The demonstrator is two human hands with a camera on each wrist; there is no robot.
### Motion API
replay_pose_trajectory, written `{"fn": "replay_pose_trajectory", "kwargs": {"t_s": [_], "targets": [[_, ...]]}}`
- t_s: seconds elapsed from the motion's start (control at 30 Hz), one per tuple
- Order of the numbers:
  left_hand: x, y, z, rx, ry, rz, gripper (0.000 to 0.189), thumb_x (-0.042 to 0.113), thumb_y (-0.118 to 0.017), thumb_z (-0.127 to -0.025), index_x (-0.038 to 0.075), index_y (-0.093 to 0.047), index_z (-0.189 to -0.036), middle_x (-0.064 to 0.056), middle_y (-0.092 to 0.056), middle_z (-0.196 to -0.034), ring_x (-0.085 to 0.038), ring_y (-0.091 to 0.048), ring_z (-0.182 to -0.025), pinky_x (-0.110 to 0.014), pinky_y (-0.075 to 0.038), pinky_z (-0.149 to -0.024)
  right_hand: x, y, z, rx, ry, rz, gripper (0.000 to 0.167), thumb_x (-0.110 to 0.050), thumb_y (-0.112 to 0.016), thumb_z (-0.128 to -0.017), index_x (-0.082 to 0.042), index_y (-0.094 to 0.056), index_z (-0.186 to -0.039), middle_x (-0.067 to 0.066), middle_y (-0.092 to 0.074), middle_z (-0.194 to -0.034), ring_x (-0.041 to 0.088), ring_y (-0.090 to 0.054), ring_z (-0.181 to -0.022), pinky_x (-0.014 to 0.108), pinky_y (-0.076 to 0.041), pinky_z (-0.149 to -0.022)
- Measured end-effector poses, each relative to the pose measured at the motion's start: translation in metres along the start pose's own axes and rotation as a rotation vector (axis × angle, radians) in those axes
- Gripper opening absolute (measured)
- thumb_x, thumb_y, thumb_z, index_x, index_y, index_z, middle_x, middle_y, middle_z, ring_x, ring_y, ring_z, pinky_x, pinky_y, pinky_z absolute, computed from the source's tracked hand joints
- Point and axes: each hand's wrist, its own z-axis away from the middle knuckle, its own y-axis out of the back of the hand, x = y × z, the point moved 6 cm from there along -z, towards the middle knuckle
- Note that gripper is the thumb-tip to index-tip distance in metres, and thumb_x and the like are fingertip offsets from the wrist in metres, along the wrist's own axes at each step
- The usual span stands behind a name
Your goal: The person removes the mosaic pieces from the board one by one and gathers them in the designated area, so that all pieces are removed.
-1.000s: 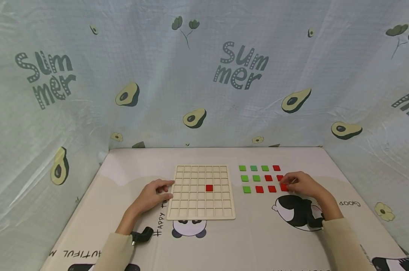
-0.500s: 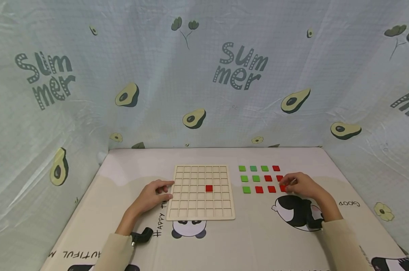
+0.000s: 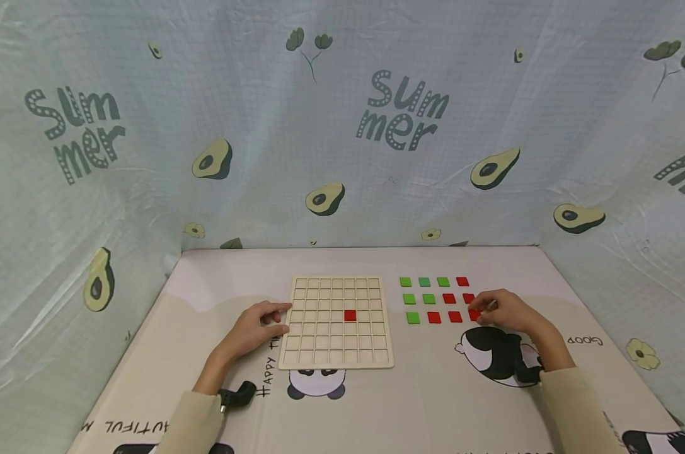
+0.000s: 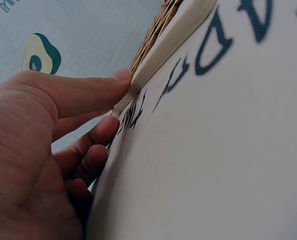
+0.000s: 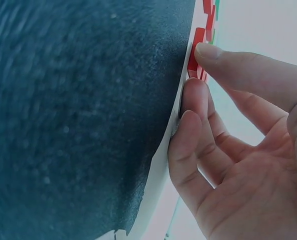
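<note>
A pale wooden grid board (image 3: 319,342) lies flat on the table, one red tile (image 3: 350,315) set in a cell right of its middle. Against the board's left edge rest the thumb and index finger of my left hand (image 3: 250,329); the left wrist view shows a thumb on the board's rim (image 4: 176,42), the other fingers loosely bent. My right hand (image 3: 508,311) is at the right end of the loose tiles' nearest row. Its thumb and fingertips pinch the edges of a red tile (image 5: 193,61), which seems still down on the table and is partly covered.
Green tiles (image 3: 413,318) and other red tiles (image 3: 434,318) lie in three rows right of the board. The patterned tablecloth (image 3: 421,391) covers the table. Curtain-like sheets (image 3: 251,208) close off the back and sides.
Both hands stay nearly where they were. My right fingers shift very slightly at the red tile; the board and the other tiles have not moved.
</note>
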Motion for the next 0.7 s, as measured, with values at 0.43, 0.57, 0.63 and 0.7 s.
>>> {"fn": "replay_pose_trajectory", "kwargs": {"t_s": [0.43, 0.57, 0.63, 0.7], "targets": [[-0.0008, -0.0005, 0.0007, 0.000, -0.002, -0.006, 0.050, 0.020, -0.079, -0.089, 0.004, -0.068, -0.135, -0.003, -0.061, -0.095, -0.016, -0.049, -0.085, -0.026, -0.039, -0.076, 0.0024, -0.0025, -0.0009, 0.005, -0.004, 0.005, 0.025, -0.004, -0.072, -0.086, -0.001, -0.073, -0.111, 0.011, -0.070, -0.103, 0.024, -0.059, -0.089, 0.036, -0.053, -0.073], [-0.0010, -0.0006, 0.0006, 0.002, 0.003, -0.004, 0.050, 0.020, -0.078, -0.089, 0.004, -0.068, -0.135, -0.002, -0.060, -0.095, -0.016, -0.049, -0.086, -0.026, -0.039, -0.077, 0.0027, -0.0030, -0.0011, 0.007, -0.012, 0.004, 0.025, -0.004, -0.072, -0.086, -0.001, -0.073, -0.111, 0.011, -0.070, -0.104, 0.024, -0.060, -0.089, 0.035, -0.053, -0.075], [-0.0009, -0.0005, 0.0006, 0.002, 0.005, -0.001, 0.050, 0.020, -0.078, -0.089, 0.005, -0.068, -0.135, -0.002, -0.060, -0.095, -0.017, -0.049, -0.086, -0.027, -0.039, -0.077, 0.0021, -0.0025, -0.0008, 0.010, -0.009, 0.009, 0.025, -0.005, -0.073, -0.086, -0.001, -0.073, -0.111, 0.011, -0.070, -0.104, 0.023, -0.060, -0.089, 0.035, -0.053, -0.074], [-0.0008, -0.0005, 0.0006, 0.002, 0.006, 0.002, 0.050, 0.020, -0.078, -0.089, 0.005, -0.068, -0.135, -0.002, -0.060, -0.095, -0.017, -0.050, -0.086, -0.027, -0.039, -0.077, 0.0022, -0.0021, -0.0008, 0.016, -0.013, 0.018, 0.025, -0.006, -0.073, -0.086, -0.003, -0.073, -0.111, 0.011, -0.070, -0.104, 0.024, -0.060, -0.089, 0.034, -0.053, -0.074]]}}
